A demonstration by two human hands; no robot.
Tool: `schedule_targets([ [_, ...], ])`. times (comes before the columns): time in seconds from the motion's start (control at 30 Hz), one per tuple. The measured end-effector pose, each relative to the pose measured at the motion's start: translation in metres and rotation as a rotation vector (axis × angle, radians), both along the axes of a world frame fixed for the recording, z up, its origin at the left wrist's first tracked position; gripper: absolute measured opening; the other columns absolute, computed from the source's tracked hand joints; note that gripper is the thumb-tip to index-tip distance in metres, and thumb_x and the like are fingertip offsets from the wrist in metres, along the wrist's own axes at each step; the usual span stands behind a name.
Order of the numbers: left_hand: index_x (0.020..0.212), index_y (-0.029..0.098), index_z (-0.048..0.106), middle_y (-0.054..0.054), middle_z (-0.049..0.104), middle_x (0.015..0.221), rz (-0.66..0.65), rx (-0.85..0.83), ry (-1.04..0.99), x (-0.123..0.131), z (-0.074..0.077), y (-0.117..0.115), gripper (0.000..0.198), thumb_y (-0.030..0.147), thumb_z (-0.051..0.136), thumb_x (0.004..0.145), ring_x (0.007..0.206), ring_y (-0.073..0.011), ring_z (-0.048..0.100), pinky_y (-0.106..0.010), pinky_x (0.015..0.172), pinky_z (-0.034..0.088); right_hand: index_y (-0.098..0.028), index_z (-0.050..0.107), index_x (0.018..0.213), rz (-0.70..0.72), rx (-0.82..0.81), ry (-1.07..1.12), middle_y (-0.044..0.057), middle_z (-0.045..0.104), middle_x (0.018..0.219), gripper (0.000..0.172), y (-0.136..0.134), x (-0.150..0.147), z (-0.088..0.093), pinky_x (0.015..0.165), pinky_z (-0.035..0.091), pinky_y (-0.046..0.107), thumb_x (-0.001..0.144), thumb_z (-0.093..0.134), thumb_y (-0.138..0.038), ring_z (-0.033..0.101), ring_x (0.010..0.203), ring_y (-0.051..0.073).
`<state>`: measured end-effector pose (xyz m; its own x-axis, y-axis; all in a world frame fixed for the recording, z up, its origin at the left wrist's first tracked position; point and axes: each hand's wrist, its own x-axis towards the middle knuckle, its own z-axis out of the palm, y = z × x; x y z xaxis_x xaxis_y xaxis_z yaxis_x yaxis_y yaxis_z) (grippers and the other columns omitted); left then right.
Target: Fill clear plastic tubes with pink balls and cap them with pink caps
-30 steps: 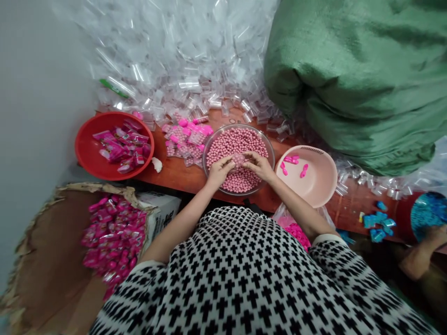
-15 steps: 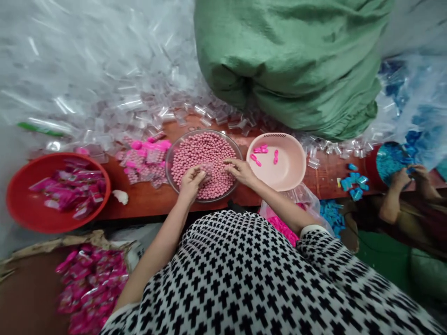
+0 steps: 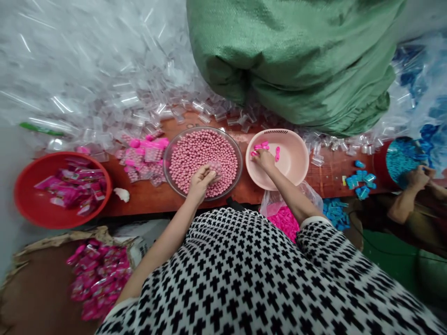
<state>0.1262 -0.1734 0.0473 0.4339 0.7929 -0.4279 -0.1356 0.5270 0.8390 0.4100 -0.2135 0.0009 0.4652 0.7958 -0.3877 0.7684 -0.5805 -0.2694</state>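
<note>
We see dusty-pink balls [image 3: 204, 153] filling a clear bowl [image 3: 241, 163], and a clear, colourless tube [image 3: 215, 166]. The basin [image 3: 293, 170] is pale pink, its caps [image 3: 261, 147] hot pink. The tub [image 3: 31, 209] is red, its packets [image 3: 71, 186] magenta. The sack [image 3: 296, 60] is green. Our top [image 3: 251, 279] is white with black crosses. The table [image 3: 153, 197] is red-brown, the small pieces [image 3: 361, 179] on it blue.

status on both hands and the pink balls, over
Left hand gripping clear tube over glass bowl of pink balls. Right hand in pink basin, at pink caps. Nothing blocking either hand.
</note>
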Motion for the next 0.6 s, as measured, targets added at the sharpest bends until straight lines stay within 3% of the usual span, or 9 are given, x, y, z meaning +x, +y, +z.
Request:
schedule_targets([
  [0.1,0.103,0.018,0.062,-0.008,0.07,0.105,0.001,-0.006,0.003,0.003,0.004,-0.001,0.052,0.049,0.08,0.065,0.087,-0.0189,0.07,-0.037,0.08,0.061,-0.016,0.062,0.112,0.032,-0.021,-0.036,0.018,0.064,0.121,0.031,0.004,-0.005,0.001,0.086,0.047,0.039,0.089,0.053,-0.034,0.062,0.105,0.029],
  [0.17,0.101,0.018,0.063,-0.009,0.071,0.106,-0.01,-0.004,-0.006,0.005,0.008,-0.001,0.051,0.049,0.08,0.065,0.09,-0.0196,0.07,-0.037,0.08,0.06,-0.015,0.06,0.113,-0.022,0.022,-0.024,0.016,0.067,0.114,0.031,0.001,-0.005,0.007,0.086,0.048,0.04,0.09,0.051,-0.034,0.063,0.101,0.029],
  [0.3,0.102,0.018,0.064,-0.01,0.07,0.111,-0.05,-0.018,-0.068,0.015,0.018,-0.003,0.051,0.051,0.079,0.066,0.096,-0.0203,0.069,-0.035,0.083,0.059,-0.016,0.059,0.109,-0.08,0.251,0.038,0.011,0.07,0.099,0.032,-0.009,-0.016,0.037,0.084,0.049,0.039,0.088,0.054,-0.038,0.066,0.091,0.026],
  [0.47,0.103,0.018,0.064,-0.009,0.071,0.11,-0.041,-0.021,-0.146,0.032,0.022,-0.004,0.054,0.052,0.08,0.064,0.097,-0.0192,0.068,-0.034,0.088,0.057,-0.022,0.057,0.122,0.213,0.451,0.161,0.009,0.068,0.113,0.035,-0.011,-0.074,0.08,0.089,0.051,0.039,0.088,0.053,-0.032,0.065,0.1,0.025],
  [0.6,0.101,0.018,0.063,-0.005,0.072,0.097,0.059,-0.014,-0.142,0.028,0.014,0.001,0.051,0.05,0.079,0.065,0.084,-0.0151,0.069,-0.032,0.085,0.057,-0.023,0.054,0.132,0.334,0.482,0.299,0.009,0.063,0.126,0.043,-0.012,-0.118,0.085,0.099,0.048,0.038,0.091,0.045,-0.023,0.061,0.114,0.023],
])
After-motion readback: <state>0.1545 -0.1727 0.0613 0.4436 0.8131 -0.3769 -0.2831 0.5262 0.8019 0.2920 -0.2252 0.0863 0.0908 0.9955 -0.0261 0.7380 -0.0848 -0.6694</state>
